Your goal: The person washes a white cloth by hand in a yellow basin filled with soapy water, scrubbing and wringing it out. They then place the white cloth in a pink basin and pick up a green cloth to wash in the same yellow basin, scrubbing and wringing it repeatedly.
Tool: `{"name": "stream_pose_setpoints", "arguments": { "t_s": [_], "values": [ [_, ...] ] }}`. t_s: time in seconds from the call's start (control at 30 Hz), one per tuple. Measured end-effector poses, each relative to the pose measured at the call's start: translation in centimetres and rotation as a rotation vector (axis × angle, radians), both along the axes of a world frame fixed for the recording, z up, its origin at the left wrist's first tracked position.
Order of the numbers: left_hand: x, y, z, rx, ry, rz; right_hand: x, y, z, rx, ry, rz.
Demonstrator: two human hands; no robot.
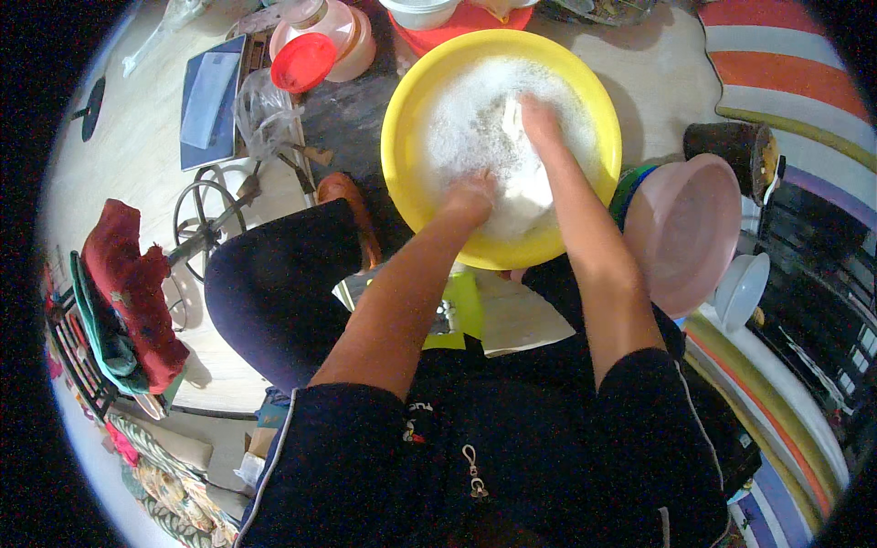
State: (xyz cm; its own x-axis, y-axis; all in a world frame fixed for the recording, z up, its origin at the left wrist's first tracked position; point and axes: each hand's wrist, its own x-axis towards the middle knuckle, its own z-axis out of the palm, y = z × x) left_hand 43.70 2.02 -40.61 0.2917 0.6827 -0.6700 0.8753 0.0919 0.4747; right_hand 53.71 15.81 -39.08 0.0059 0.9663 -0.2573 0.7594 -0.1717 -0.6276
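A wide yellow basin stands before me, with a layer of white foamy or powdery stuff inside; which of the two, I cannot tell. My left hand is low in the basin, its fingers mostly sunk in the white stuff and hidden. Farther back and to the right, my right hand has its fingers bent down against a pale, folded-looking lump. A brighter, smoother white patch lies between my wrists.
At right, a pink basin leans on its side near a pale bowl and a dark cylindrical object. Red-lidded tubs, a plastic bag and a blue-edged flat panel lie back left. Red cloth hangs at left.
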Motion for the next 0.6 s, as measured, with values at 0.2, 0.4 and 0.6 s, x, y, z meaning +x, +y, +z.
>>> {"name": "stream_pose_setpoints", "arguments": {
  "t_s": [0.2,0.4,0.6],
  "values": [
    [1.2,-3.3,-8.3,0.069,0.052,0.094,-0.8,-9.0,5.4,0.228,0.122,0.443],
    [-0.7,-0.8,-1.7,-0.159,-0.106,0.089,-2.5,-8.6,2.2,0.263,-0.279,0.533],
    [-0.8,-0.2,3.5,-0.005,-0.235,0.341,1.3,-1.9,-9.6,-0.161,-0.427,0.360]
  ]
}}
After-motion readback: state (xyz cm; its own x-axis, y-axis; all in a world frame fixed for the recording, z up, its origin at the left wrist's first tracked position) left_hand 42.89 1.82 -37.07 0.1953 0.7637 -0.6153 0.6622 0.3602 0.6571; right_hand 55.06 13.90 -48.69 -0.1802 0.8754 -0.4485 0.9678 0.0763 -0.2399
